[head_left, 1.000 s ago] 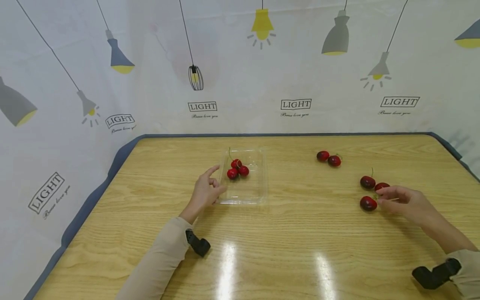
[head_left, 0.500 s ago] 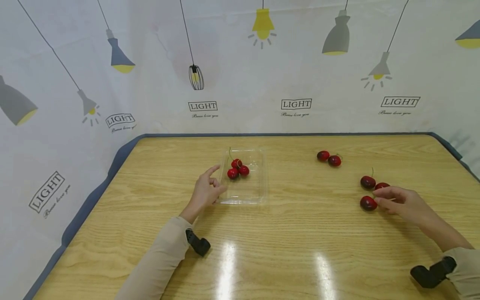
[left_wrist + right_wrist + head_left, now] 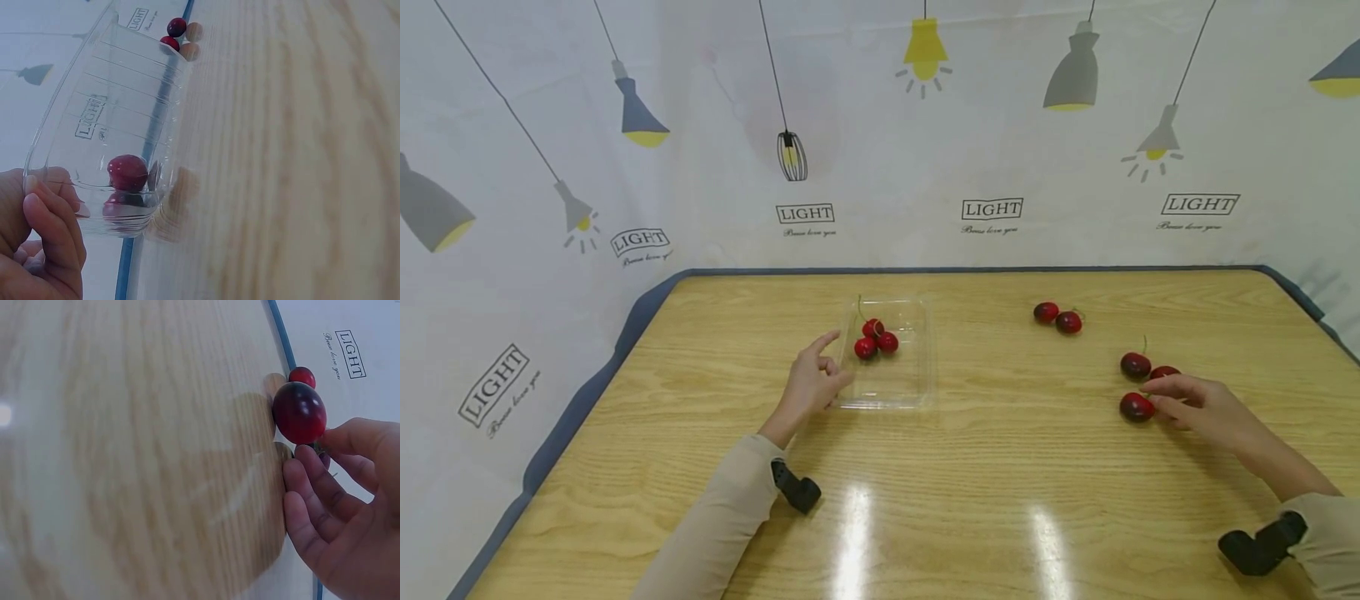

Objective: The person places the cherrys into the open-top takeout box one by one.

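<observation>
In the head view, a clear plastic box (image 3: pixel 895 387) stands left of the table's middle with three red cherries (image 3: pixel 887 342) in its far left part. My left hand (image 3: pixel 812 382) holds the box by its left rim; the left wrist view shows bent fingers (image 3: pixel 53 228) at that wall. On the right, my right hand (image 3: pixel 1213 412) pinches a dark red cherry (image 3: pixel 1137 407) at its stem end, thumb and forefinger close together in the right wrist view. The cherry appears to rest on the table. Two more cherries lie just beyond it, one (image 3: pixel 1135 364) with its stem upright, the other (image 3: pixel 1163 372) partly hidden by the fingers.
Another pair of cherries (image 3: pixel 1068 322) lies farther back on the wooden table (image 3: pixel 985 467). Behind the table hangs a pale cloth (image 3: pixel 887 142) printed with lamps. A dark blue edge (image 3: pixel 970 268) runs along the table's back.
My right fingers have shifted slightly left, closer to the near cherry, and closed at its stem end. The left hand, the box and the other cherries look unmoved.
</observation>
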A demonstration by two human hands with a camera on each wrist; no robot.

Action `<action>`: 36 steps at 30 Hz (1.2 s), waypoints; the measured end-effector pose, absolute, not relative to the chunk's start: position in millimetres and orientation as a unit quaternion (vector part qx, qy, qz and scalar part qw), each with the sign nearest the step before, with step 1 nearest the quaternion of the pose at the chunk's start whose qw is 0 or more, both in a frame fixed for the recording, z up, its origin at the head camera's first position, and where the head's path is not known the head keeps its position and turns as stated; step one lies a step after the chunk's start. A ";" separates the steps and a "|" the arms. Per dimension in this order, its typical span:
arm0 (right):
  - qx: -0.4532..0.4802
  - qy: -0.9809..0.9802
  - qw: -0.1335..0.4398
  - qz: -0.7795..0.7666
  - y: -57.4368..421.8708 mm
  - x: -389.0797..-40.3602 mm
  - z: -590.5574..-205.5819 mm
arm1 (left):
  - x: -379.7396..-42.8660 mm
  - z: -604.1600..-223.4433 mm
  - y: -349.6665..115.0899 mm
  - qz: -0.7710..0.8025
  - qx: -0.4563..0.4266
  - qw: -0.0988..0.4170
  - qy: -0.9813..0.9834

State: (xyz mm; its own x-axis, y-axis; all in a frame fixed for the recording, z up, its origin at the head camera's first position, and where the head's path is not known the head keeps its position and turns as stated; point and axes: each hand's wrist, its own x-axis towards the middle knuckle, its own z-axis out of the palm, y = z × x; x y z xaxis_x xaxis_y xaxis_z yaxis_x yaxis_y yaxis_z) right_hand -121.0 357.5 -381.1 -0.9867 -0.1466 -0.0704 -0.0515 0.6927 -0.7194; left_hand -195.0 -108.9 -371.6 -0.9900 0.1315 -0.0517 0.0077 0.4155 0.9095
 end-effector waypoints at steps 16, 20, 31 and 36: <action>-0.071 0.930 0.051 -0.357 355.8 -122.6 -382.5 | -194.5 -370.7 -108.7 0.537 0.037 0.062 0.841; -0.076 0.934 0.043 -0.346 355.8 -124.1 -383.7 | -194.6 -370.7 -108.4 0.539 0.035 0.062 0.839; -0.072 0.936 0.046 -0.341 355.7 -124.3 -384.0 | -195.5 -372.2 -109.0 0.540 0.035 0.063 0.839; -0.065 0.935 0.053 -0.345 354.9 -124.5 -382.9 | -195.7 -372.5 -109.4 0.538 0.040 0.059 0.840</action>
